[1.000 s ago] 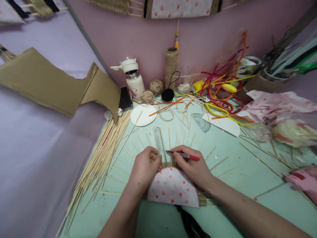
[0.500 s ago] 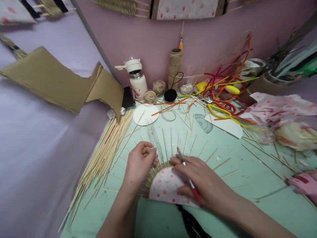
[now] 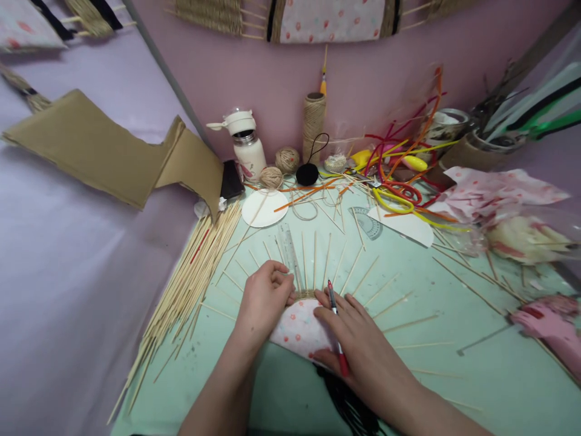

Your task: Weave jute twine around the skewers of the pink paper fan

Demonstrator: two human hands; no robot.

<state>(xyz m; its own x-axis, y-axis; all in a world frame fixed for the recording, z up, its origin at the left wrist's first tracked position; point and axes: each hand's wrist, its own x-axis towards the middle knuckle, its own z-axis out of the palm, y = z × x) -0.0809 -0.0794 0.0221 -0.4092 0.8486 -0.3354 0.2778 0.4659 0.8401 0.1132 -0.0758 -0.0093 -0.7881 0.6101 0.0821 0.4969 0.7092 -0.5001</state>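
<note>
A half-round piece of pink dotted fabric (image 3: 302, 330) lies before me, edged by woven twine (image 3: 305, 295), with thin sticks (image 3: 315, 260) fanning outward. My left hand (image 3: 267, 290) has its fingers curled together at the left part of the twine edge, against the lower end of a clear ruler (image 3: 289, 254); what they pinch is too small to tell. My right hand (image 3: 351, 330) rests over the right side of the fabric, holding a red-and-grey pen (image 3: 336, 321) between thumb and fingers, tip pointing away. A black tassel (image 3: 345, 399) hangs from the fabric's lower edge.
Many loose sticks (image 3: 195, 278) lie at left beside bent cardboard (image 3: 104, 151). Behind stand a white bottle (image 3: 249, 158), twine balls (image 3: 287, 160) and a twine roll (image 3: 314, 124). Coloured wires (image 3: 399, 175), a protractor (image 3: 370, 224) and a pink glue gun (image 3: 544, 327) lie rightward.
The fabric piece with its sticks has turned clockwise, and the tassel has shifted left. My right hand has moved slightly with the pen in it. The view has shifted a little.
</note>
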